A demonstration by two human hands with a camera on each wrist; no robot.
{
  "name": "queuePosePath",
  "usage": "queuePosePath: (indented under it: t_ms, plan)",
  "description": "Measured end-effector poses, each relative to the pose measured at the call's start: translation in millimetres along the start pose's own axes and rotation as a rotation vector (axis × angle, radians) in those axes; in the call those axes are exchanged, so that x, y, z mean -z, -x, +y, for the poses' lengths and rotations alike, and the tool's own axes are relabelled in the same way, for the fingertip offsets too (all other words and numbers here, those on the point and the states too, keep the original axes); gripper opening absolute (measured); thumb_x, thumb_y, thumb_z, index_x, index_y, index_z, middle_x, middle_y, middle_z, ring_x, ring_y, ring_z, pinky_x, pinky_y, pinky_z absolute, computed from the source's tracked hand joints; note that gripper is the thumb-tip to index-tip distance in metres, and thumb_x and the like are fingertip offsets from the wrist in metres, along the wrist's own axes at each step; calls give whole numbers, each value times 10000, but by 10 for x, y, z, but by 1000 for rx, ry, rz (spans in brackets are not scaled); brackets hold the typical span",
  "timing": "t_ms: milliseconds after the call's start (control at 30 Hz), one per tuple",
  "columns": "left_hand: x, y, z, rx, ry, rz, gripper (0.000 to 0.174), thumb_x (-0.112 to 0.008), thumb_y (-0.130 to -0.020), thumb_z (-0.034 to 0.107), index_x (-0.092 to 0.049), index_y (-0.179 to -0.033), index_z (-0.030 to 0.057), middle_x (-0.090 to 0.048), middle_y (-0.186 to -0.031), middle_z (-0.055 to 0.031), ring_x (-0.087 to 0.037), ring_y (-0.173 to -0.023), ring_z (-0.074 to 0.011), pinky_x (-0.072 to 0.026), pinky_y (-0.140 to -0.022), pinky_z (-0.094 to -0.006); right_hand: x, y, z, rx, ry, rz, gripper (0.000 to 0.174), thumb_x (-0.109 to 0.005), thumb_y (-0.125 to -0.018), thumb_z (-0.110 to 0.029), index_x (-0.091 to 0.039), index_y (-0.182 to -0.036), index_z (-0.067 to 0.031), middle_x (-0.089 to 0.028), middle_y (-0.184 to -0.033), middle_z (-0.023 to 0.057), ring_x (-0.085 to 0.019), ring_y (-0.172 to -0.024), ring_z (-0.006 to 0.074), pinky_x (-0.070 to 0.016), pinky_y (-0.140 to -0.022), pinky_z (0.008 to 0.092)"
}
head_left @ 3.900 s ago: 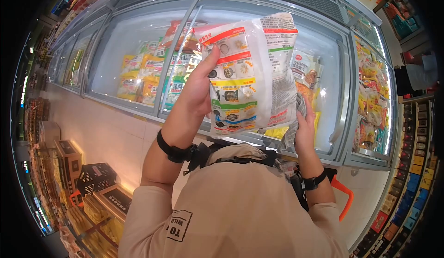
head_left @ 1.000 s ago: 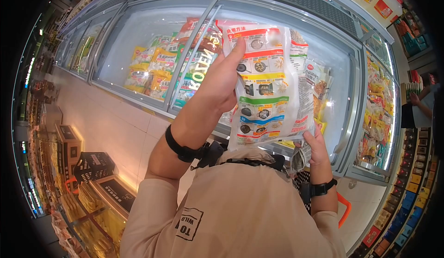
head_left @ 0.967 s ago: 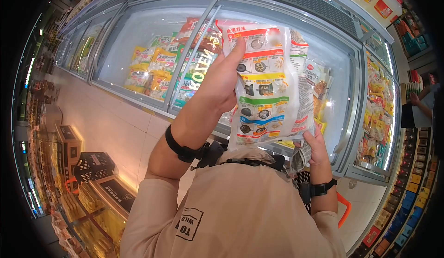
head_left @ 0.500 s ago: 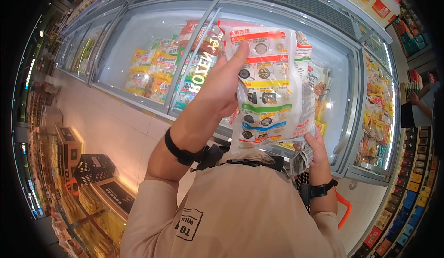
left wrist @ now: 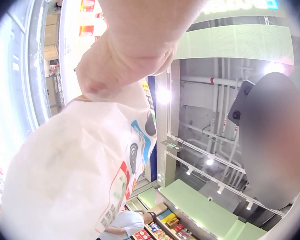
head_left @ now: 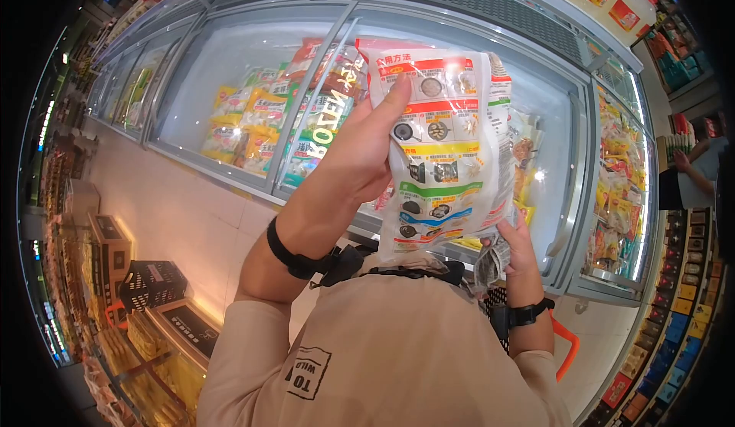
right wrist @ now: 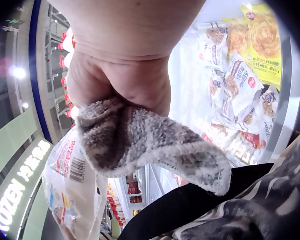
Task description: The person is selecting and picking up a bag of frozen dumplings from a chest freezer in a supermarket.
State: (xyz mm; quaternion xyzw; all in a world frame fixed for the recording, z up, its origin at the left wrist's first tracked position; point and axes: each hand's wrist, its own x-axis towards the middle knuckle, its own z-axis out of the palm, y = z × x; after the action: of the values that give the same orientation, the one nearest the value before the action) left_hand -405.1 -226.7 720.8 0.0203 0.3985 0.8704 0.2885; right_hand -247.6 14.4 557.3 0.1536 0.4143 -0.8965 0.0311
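Note:
My left hand (head_left: 366, 140) grips the left side of a white plastic bag of frozen food (head_left: 440, 151), thumb lying over its front. Rows of small cooking pictures between red, yellow, green and blue bands cover the side facing me. At the bag's lower right corner is my right hand (head_left: 521, 247), holding a bunched grey and white fuzzy cloth (right wrist: 145, 140) whose end hangs loose. In the left wrist view the bag (left wrist: 75, 160) droops from the left hand (left wrist: 110, 75), whose fingers are mostly hidden. The bag's contents do not show.
Below the bag is a glass-lidded chest freezer (head_left: 279, 190) with several yellow, green and red food bags (head_left: 256, 125). Another freezer section (head_left: 616, 190) lies right. A black basket with an orange handle (head_left: 568, 343) is by my right side. Another person (head_left: 693, 171) stands far right.
Since the oldest frame the bag has shifted right and turned, bringing its picture panel round towards me and its text panel away. Over the last second it tilts slightly; both hands keep their hold.

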Motion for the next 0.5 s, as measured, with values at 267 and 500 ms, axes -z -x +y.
queuePosePath:
  t_ms: [267, 500]
  plan:
    - [-1, -11, -32, -23, 3, -5, 421, -479, -1028, 326, -462, -1342, 46, -606, -1265, -113, -621, -1119, -226, -531, -924, -376, -12, -5, 15, 7, 73, 66, 459, -644, -909, -79, -450, -1323, -33, -637, -1079, 87, -645, -857, 166, -551, -686, 292]
    - [2, -10, -55, -5, 14, -7, 410, -482, -1028, 313, -464, -1337, 44, -612, -1255, -123, -635, -1102, -234, -547, -904, -382, -27, -47, 50, 46, 187, 140, 295, -640, -915, -88, -533, -1185, -32, -636, -1052, 70, -636, -895, 146, -534, -784, 290]
